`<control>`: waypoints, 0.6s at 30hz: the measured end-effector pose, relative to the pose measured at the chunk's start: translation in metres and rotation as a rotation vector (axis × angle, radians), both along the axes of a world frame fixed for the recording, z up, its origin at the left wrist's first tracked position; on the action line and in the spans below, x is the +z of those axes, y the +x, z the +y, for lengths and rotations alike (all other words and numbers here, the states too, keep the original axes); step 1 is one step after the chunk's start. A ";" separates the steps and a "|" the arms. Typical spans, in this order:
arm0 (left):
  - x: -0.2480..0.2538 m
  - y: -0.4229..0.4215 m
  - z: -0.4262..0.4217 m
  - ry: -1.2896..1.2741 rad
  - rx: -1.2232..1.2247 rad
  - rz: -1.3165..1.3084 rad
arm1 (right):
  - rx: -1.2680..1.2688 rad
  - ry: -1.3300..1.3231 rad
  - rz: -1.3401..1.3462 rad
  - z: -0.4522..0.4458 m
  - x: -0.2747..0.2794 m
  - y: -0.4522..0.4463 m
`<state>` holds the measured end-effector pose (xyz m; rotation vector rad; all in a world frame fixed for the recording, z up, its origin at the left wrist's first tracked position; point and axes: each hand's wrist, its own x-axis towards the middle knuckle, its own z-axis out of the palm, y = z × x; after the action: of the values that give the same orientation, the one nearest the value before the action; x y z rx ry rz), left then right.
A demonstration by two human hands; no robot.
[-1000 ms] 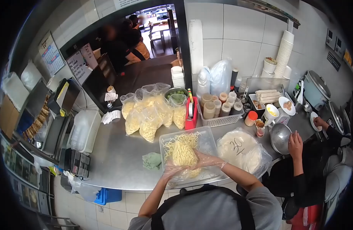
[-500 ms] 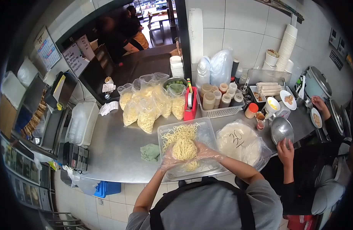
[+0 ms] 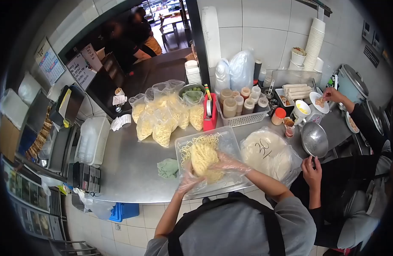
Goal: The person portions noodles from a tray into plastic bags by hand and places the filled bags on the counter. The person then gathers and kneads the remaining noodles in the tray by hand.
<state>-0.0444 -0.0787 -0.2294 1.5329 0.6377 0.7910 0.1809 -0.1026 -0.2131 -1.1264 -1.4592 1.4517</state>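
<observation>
A clump of yellow noodles (image 3: 205,158) is held between my two hands above a clear plastic tub (image 3: 231,147). My left hand (image 3: 190,179), in a clear plastic glove, cups it from the lower left. On the right side, my right hand (image 3: 229,164), gloved the same way, presses against the clump. More loose noodles (image 3: 211,140) lie in the tub, toward its far side. Left of the tub rests a crumpled green cloth (image 3: 167,168). Bags of noodles (image 3: 164,123) are piled beyond it on the steel counter (image 3: 132,170).
A plastic-wrapped stack of round wrappers (image 3: 264,151) marked 30 sits right of the tub. Behind stand a red tape dispenser (image 3: 210,113) and a basket of sauce bottles (image 3: 243,118). At right, a co-worker's hands (image 3: 311,170) are near a metal bowl (image 3: 314,138) and a small plate (image 3: 319,102).
The noodle clump has turned and shifted slightly, with my left hand now lower. The co-worker's far hand has moved to the small plate; the near hand has slid down off the bowl.
</observation>
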 end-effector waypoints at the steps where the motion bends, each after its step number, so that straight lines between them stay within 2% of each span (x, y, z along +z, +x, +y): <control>1: -0.004 -0.002 0.000 0.036 -0.008 0.033 | 0.048 -0.142 0.176 -0.009 0.007 0.000; 4: -0.013 0.002 0.003 0.118 -0.011 0.127 | 0.159 -0.176 0.207 -0.015 0.023 0.003; 6: -0.003 0.011 0.003 0.140 0.007 0.195 | 0.142 0.131 0.111 0.004 -0.033 -0.003; 7: 0.001 0.013 0.003 0.330 -0.019 0.314 | 0.134 0.284 0.060 0.008 -0.037 -0.010; 9: 0.007 0.015 0.004 0.714 -0.069 0.551 | 0.047 0.266 0.145 0.005 -0.045 -0.018; 12: -0.018 0.011 0.005 0.129 -0.016 0.136 | -0.059 0.155 0.210 0.001 -0.037 -0.029; 15: -0.028 0.011 0.003 0.090 0.062 0.147 | -0.107 0.051 0.107 0.002 -0.035 -0.033; 16: -0.016 0.014 -0.001 -0.243 0.010 -0.091 | -0.113 0.023 0.047 0.003 -0.033 -0.033; 17: 0.008 0.019 -0.006 -0.572 -0.041 -0.332 | -0.101 0.002 0.144 0.001 -0.021 -0.033; 18: 0.011 0.020 -0.008 -0.597 -0.007 -0.349 | -0.088 -0.019 0.241 -0.002 -0.007 -0.034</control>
<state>-0.0243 -0.0869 -0.2186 0.8294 0.5415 0.7530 0.1473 -0.1042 -0.2205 -0.9770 -1.2165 1.4864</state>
